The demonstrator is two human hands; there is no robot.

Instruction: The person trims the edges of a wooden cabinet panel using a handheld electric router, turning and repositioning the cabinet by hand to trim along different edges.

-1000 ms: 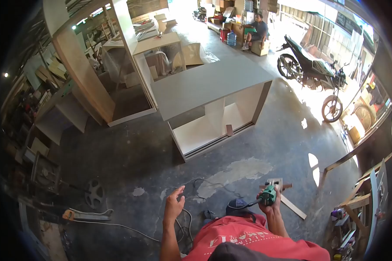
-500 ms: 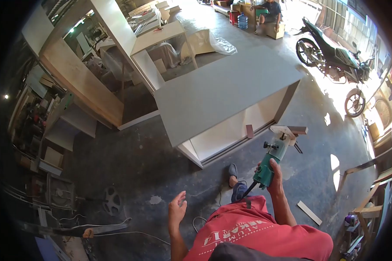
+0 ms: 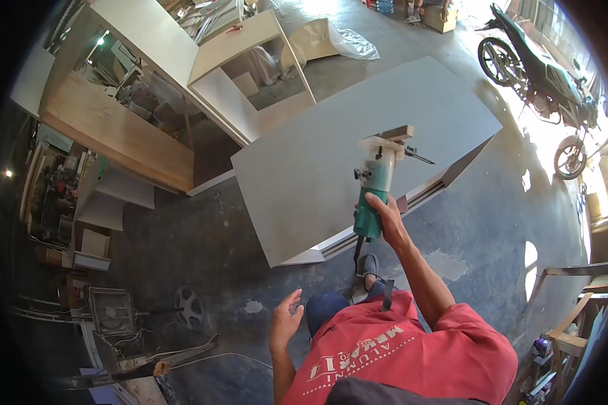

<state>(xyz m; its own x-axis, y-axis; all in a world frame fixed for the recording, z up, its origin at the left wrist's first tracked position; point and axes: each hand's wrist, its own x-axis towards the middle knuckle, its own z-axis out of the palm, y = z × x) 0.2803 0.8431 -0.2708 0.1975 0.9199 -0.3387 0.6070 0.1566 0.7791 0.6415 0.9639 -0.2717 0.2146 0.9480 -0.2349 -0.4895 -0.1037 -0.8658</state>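
Note:
My right hand (image 3: 386, 214) is wrapped round the green body of a trim router (image 3: 380, 177). Its clear base and guide, with a wooden strip attached, point away from me. In view the router overlaps the grey top of a cabinet (image 3: 304, 175); whether it touches the surface I cannot tell. A dark cord hangs from the router's near end. My left hand (image 3: 287, 316) is held low beside my body, fingers apart and holding nothing. Below the cabinet's top, its open side with a grooved edge faces me.
Behind the cabinet stands a taller wooden frame (image 3: 125, 128). A motorcycle (image 3: 540, 88) is parked at the right. Near my left lie a fan (image 3: 113, 310) and a loose cable (image 3: 246, 356) on the floor. Another person sits at the far back, partly cut off.
My right hand has lifted the router forward and to the left, from beside the cabinet to across its top in view. My view has shifted, and I have come nearer the cabinet.

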